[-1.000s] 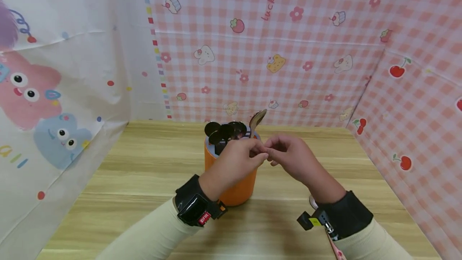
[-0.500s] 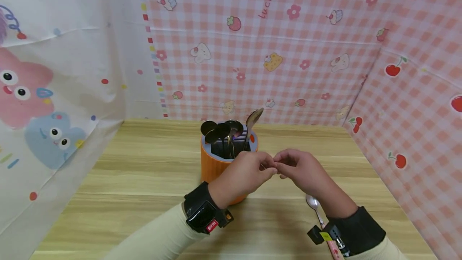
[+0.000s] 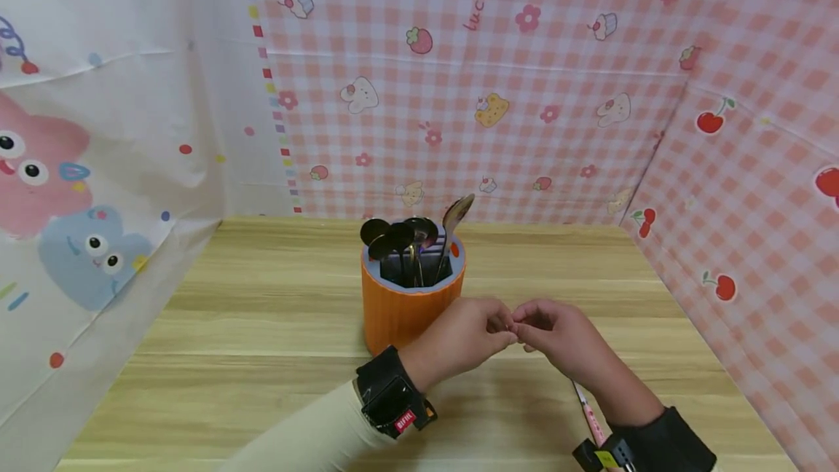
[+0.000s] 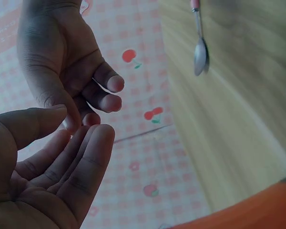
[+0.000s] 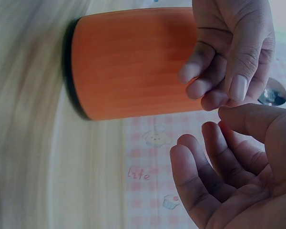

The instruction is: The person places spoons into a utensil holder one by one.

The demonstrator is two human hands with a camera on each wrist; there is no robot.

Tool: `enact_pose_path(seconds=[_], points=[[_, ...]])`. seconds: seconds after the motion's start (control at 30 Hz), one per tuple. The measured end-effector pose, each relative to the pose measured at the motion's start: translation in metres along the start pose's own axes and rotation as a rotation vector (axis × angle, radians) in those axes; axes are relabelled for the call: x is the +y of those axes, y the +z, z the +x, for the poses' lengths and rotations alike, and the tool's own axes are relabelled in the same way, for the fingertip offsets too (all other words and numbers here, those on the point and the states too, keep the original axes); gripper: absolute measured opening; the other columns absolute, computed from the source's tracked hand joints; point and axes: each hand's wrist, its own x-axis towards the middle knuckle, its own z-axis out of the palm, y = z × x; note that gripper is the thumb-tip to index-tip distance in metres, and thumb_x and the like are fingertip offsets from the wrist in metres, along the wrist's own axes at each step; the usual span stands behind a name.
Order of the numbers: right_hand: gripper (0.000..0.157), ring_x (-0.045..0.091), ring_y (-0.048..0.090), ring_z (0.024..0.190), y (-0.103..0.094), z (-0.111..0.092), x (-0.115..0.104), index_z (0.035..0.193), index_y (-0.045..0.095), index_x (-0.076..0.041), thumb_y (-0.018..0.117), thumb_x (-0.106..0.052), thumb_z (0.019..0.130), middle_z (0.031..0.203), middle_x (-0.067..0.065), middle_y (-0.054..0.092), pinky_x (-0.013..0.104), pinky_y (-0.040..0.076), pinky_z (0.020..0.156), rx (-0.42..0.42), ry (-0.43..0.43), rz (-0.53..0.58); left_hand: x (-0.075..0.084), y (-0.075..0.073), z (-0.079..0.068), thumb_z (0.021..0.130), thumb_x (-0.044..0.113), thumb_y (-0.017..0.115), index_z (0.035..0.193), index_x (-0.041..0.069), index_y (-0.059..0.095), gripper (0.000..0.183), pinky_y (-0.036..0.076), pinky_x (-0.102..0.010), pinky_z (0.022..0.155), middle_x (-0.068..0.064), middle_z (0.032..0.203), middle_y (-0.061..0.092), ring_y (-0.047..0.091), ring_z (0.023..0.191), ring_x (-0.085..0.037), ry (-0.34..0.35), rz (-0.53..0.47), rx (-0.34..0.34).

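Observation:
My left hand [image 3: 462, 341] and right hand [image 3: 580, 348] meet at the fingertips just in front and to the right of an orange utensil holder [image 3: 387, 315]. Nothing shows between them. In the left wrist view the left hand's fingers [image 4: 88, 167] are loosely extended, their tips beside the right thumb. The right wrist view has the right hand's fingers [image 5: 224, 162] slightly bent and spread. Several dark, shiny spoons [image 3: 393, 239] stand bowl-up in the holder, with one brighter spoon [image 3: 457, 211] leaning right.
A spoon with a pink handle [image 3: 593, 421] lies on the wooden table [image 3: 262, 326], partly hidden by the right hand and wrist; its metal bowl [image 4: 200, 57] shows in the left wrist view. Pink checked cloth [image 3: 446, 93] walls the back and right, white printed cloth [image 3: 131, 130] the left.
Both hands, fingertips together, have moved down and to the right, away from the holder's rim. More of the holder's top and front is uncovered. The head view has shifted slightly.

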Motion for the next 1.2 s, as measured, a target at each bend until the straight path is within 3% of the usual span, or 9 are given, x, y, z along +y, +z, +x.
enact_pose_path(seconds=[0.4,0.8,0.97,1.2], points=[[0.026,0.026,0.066,0.081,-0.003,-0.018,0.035,0.105,0.066,-0.007,0.07,-0.029,0.091,0.092,0.008,0.07,0.042,0.054,0.073,0.033,0.099,-0.008,-0.008,0.038,0.006,0.088,0.019,0.074,0.088,0.017,0.068,0.006,0.044,-0.019,0.055,0.011,0.069,0.062,0.054,0.063,-0.003,-0.098,-0.009,-0.034],[0.025,0.026,0.064,0.084,-0.002,-0.038,0.062,0.104,0.066,-0.006,0.071,-0.027,0.091,0.099,0.011,0.068,0.039,0.053,0.072,0.062,0.139,-0.004,-0.018,0.07,0.012,0.086,0.018,0.075,0.09,0.015,0.069,0.007,0.041,-0.014,0.051,0.012,0.066,0.061,0.05,0.057,0.001,-0.037,0.045,-0.096],[0.026,0.026,0.064,0.096,0.0,-0.046,0.07,0.101,0.069,-0.011,0.072,-0.034,0.089,0.106,0.011,0.07,0.039,0.053,0.075,0.099,0.176,-0.106,-0.023,0.082,0.012,0.085,0.016,0.075,0.089,0.013,0.07,0.007,0.039,-0.01,0.053,0.012,0.066,0.061,0.048,0.056,0.005,0.019,0.088,-0.104],[0.021,0.019,0.064,0.087,0.001,-0.057,0.084,0.098,0.069,-0.011,0.074,-0.029,0.088,0.099,0.008,0.072,0.033,0.051,0.065,0.123,0.242,-0.175,-0.028,0.099,0.013,0.086,0.019,0.074,0.092,0.013,0.07,0.009,0.039,-0.008,0.055,0.014,0.068,0.062,0.048,0.059,0.006,0.033,0.135,-0.162]])
